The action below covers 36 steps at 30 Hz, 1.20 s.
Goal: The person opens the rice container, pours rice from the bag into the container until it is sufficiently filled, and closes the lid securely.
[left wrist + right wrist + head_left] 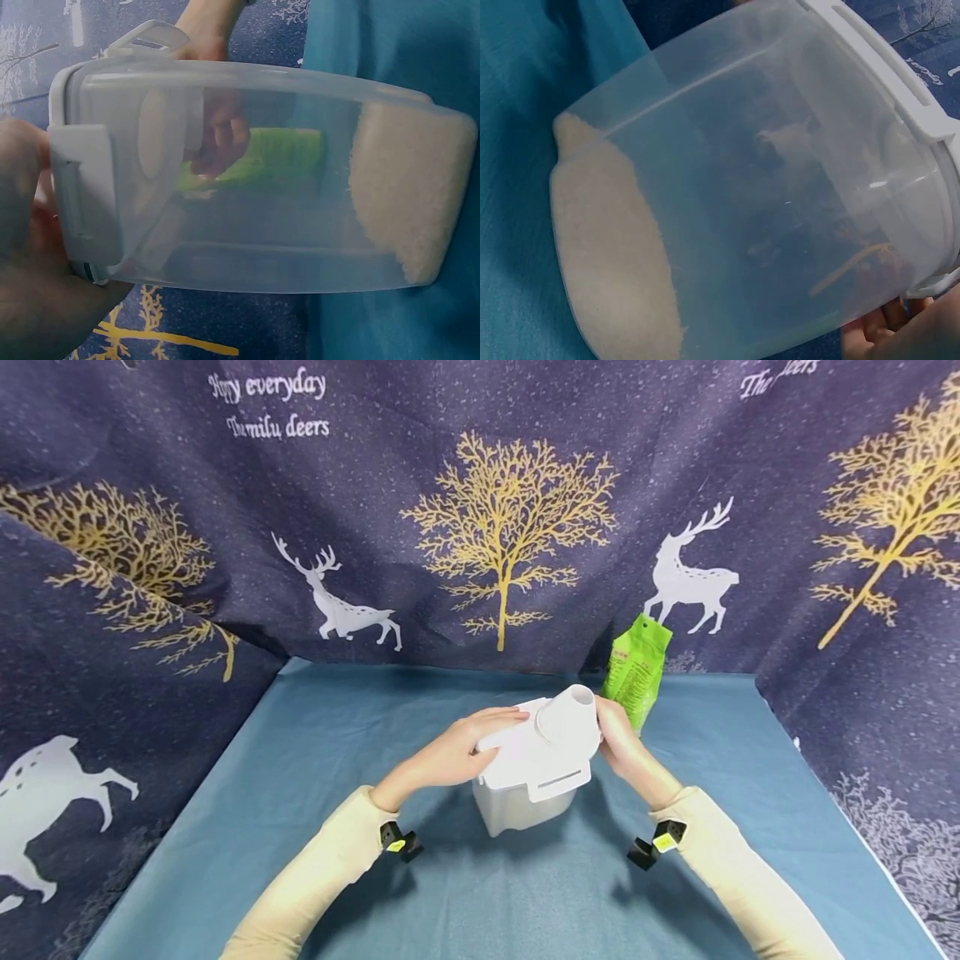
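1. A translucent, boxy plastic container (525, 807) is held between the left hand (468, 745) and right hand (619, 742), pale grains (409, 184) heaped inside.
2. Its smooth white lid (517, 758) is gripped by the left thumb and fingers.
3. The opposite edge is held by curled right fingers, beside a tapered white cup (567, 727).
4. Beyond the right hand, a green packet (637, 664) is set on the cloth-covered table (510, 902).

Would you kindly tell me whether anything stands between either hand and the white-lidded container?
Nothing visible does: the left hand and the right hand are both at the lid of the container. The green bag is behind the right hand in the head view, not in between.
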Motion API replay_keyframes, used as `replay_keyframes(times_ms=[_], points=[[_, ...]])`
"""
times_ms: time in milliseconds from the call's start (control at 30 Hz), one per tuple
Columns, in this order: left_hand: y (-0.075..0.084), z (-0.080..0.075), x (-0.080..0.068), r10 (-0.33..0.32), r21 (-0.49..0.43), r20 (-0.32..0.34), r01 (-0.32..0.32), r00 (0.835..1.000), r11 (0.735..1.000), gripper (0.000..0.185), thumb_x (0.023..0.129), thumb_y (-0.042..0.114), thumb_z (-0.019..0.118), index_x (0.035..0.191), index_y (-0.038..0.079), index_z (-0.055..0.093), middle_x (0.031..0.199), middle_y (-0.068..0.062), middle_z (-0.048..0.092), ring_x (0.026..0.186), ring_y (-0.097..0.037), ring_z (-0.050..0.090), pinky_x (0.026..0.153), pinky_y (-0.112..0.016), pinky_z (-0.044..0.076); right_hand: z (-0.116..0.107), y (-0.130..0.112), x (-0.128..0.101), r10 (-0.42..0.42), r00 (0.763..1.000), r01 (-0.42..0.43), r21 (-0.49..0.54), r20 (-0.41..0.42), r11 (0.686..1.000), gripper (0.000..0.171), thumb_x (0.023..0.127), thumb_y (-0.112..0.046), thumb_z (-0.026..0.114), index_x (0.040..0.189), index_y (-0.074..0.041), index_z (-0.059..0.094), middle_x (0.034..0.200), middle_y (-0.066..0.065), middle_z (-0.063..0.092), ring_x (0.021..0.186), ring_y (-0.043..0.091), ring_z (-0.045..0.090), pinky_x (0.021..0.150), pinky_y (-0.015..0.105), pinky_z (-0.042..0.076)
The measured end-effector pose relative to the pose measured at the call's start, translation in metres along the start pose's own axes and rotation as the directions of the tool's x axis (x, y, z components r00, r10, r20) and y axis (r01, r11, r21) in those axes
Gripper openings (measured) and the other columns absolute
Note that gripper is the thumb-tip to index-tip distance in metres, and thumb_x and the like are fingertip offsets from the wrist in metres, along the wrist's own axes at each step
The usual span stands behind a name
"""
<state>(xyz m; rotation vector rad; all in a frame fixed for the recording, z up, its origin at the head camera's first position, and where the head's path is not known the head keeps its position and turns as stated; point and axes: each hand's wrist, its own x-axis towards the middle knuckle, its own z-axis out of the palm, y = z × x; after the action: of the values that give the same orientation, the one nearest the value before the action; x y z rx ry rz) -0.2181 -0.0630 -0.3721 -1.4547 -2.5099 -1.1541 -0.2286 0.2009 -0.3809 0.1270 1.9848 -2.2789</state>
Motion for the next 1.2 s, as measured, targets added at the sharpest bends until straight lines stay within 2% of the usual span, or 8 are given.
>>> replay_keyframes(times_ms=[233,500,733,900,1033,1200], points=[[-0.004,0.002,-0.001,-0.047,-0.063,-0.074,0.043,0.996,0.997,0.046,0.089,-0.001,0.051,0.134,0.006,0.057,0.143,-0.004,0.054,0.140,-0.019,0.040,0.104,-0.039,0.041,0.000,0.001,-0.004,-0.018,1.000,0.019,-0.016,0.013,1.000,0.037,0.099,-0.015,0.040,0.064,-0.019,0.053,0.054,-0.009,0.048,0.048,0.003,0.046,0.047,0.018,0.041],[-0.007,0.004,-0.002,-0.069,-0.111,-0.106,0.057,0.992,0.992,0.043,0.089,-0.003,0.052,0.131,0.004,0.059,0.142,-0.005,0.055,0.138,-0.021,0.041,0.088,-0.028,0.043,-0.001,0.001,-0.009,-0.031,0.999,0.030,-0.087,-0.012,0.996,0.037,0.100,-0.020,0.038,0.069,-0.021,0.057,0.058,-0.010,0.052,0.052,0.002,0.050,0.051,0.017,0.044],[-0.006,0.003,-0.001,-0.064,-0.123,-0.103,0.051,0.993,0.991,0.043,0.088,-0.003,0.052,0.130,0.004,0.060,0.141,-0.006,0.055,0.138,-0.020,0.042,0.094,-0.030,0.043,-0.002,0.002,-0.010,-0.040,0.999,0.039,-0.089,-0.015,0.995,0.037,0.101,-0.022,0.038,0.069,-0.022,0.057,0.058,-0.011,0.052,0.051,0.002,0.049,0.051,0.017,0.042],[-0.006,0.003,0.000,-0.062,-0.130,-0.095,0.050,0.994,0.990,0.042,0.089,-0.002,0.052,0.129,0.003,0.060,0.141,-0.006,0.055,0.138,-0.021,0.042,0.101,-0.037,0.044,-0.002,0.001,-0.011,-0.044,0.999,0.042,-0.082,-0.021,0.996,0.038,0.101,-0.021,0.038,0.069,-0.022,0.058,0.058,-0.011,0.052,0.051,0.002,0.049,0.050,0.017,0.042],[-0.008,0.002,0.000,-0.080,-0.153,-0.079,0.068,0.994,0.986,0.041,0.089,-0.001,0.053,0.129,0.004,0.061,0.142,-0.005,0.054,0.139,-0.020,0.040,0.103,-0.040,0.043,-0.002,-0.001,-0.013,-0.029,0.999,0.026,-0.082,-0.038,0.996,0.039,0.101,-0.021,0.038,0.067,-0.023,0.058,0.057,-0.011,0.053,0.051,0.002,0.051,0.050,0.017,0.044],[-0.012,0.002,0.000,-0.130,-0.174,-0.100,0.112,0.986,0.978,0.044,0.089,-0.001,0.054,0.132,0.010,0.059,0.142,-0.004,0.054,0.136,-0.021,0.043,0.101,-0.042,0.042,-0.004,-0.002,-0.014,-0.022,0.999,0.017,-0.115,-0.041,0.993,0.040,0.101,-0.021,0.038,0.066,-0.024,0.057,0.053,-0.011,0.051,0.045,0.002,0.048,0.046,0.018,0.041]])
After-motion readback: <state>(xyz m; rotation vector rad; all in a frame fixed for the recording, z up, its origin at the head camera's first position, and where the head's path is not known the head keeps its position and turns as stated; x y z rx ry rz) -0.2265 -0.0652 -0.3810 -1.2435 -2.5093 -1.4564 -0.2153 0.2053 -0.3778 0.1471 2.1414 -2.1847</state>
